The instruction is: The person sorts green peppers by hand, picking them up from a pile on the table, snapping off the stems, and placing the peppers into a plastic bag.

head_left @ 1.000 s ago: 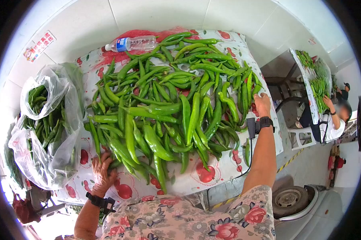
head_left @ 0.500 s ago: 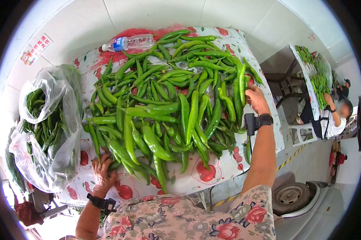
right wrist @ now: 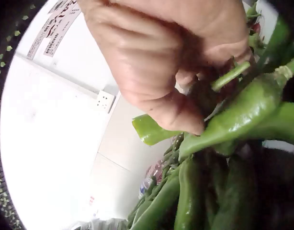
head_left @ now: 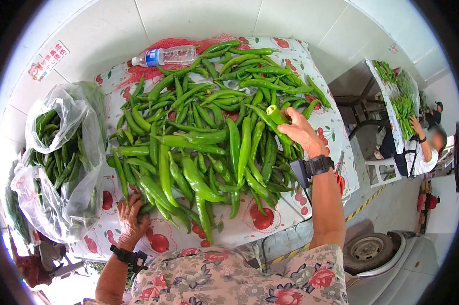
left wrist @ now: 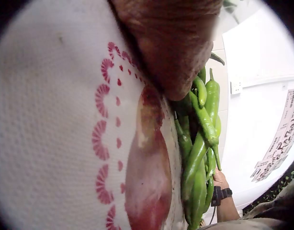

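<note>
A wide pile of long green peppers (head_left: 204, 137) covers much of the flowered tablecloth (head_left: 239, 229). Over the pile's right side, my right hand (head_left: 305, 134) grips green peppers (head_left: 276, 116), one with its pale stem end facing up. In the right wrist view, the thumb of that hand (right wrist: 156, 72) presses along a shiny pepper (right wrist: 238, 115). My left hand (head_left: 132, 223) rests at the pile's lower left edge, relaxed fingers touching peppers there; in the left wrist view, the hand (left wrist: 171, 43) lies low over the cloth, its fingertips hidden.
A clear plastic bag (head_left: 82, 208) of peppers stands on the left. A plastic bottle (head_left: 168, 56) lies on red netting (head_left: 222, 39) at the back. Red-handled scissors (head_left: 340, 182) lie at the right edge. Another person (head_left: 424, 155) works at a second pepper table (head_left: 390, 109).
My right hand has moved left from the table's right side over the pile, now with peppers in its grip. The scissors have come into view beside the forearm. My left hand stays in place.
</note>
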The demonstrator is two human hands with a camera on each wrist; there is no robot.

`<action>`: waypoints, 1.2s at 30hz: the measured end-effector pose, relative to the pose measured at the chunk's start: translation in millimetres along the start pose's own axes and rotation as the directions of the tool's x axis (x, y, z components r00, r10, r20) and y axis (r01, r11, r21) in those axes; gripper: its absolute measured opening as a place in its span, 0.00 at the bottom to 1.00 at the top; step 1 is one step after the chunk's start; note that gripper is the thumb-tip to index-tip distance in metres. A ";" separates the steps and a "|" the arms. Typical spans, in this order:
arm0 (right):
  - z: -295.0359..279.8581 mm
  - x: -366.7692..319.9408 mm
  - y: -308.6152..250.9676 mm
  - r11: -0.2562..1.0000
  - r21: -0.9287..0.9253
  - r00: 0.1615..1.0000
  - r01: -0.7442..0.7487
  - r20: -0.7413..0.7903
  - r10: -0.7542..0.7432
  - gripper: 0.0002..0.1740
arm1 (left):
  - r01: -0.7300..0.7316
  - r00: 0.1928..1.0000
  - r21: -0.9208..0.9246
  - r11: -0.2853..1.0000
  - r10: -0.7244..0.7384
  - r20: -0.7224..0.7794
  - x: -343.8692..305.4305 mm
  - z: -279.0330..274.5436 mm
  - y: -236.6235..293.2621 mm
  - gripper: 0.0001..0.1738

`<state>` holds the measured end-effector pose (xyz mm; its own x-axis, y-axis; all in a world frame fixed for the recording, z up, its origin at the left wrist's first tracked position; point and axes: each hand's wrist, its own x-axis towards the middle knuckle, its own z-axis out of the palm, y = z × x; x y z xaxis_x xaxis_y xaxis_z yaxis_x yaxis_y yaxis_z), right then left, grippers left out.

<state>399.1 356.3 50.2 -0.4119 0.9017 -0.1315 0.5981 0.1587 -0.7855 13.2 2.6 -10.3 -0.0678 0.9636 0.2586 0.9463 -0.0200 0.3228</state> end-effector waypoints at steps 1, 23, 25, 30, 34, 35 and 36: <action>0.2 -1.3 -4.3 0.999 -0.045 1.000 -0.003 -0.004 0.003 0.25 | -0.001 1.000 0.004 1.000 0.001 0.001 0.1 0.0 0.1 0.23; 19.4 76.4 3.3 0.756 -0.651 0.995 0.067 -0.015 -0.102 0.21 | 0.035 0.999 0.008 0.999 -0.036 0.041 -1.1 -0.1 -0.7 0.25; 26.5 65.8 8.8 0.778 -0.615 0.976 0.131 -0.058 -0.209 0.19 | 0.037 0.998 0.009 0.999 -0.037 0.041 -1.0 -0.2 -0.9 0.25; 29.8 45.1 -13.5 0.885 -0.462 0.995 0.058 -0.045 -0.088 0.29 | 0.040 0.997 0.006 0.999 -0.041 0.062 -2.7 -0.3 -3.0 0.24; 29.0 26.2 -33.8 0.971 -0.239 0.993 -0.019 0.111 0.047 0.35 | 0.021 0.999 0.035 0.999 -0.022 0.036 -1.7 1.9 -2.0 0.25; 35.1 20.7 -35.4 0.953 -0.302 0.997 0.030 0.073 -0.008 0.31 | 0.023 0.999 0.032 0.999 -0.024 0.038 -2.0 2.4 -2.5 0.25; 40.6 17.5 -33.7 0.950 -0.297 0.995 0.095 0.060 -0.081 0.28 | 0.026 0.999 0.031 0.999 -0.027 0.039 -2.1 2.3 -2.9 0.25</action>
<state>343.8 350.4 49.8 -0.4995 0.8600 -0.1040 0.7334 0.3559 -0.5792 11.3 1.2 -13.9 -0.0808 0.9735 0.2139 0.9534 0.0129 0.3014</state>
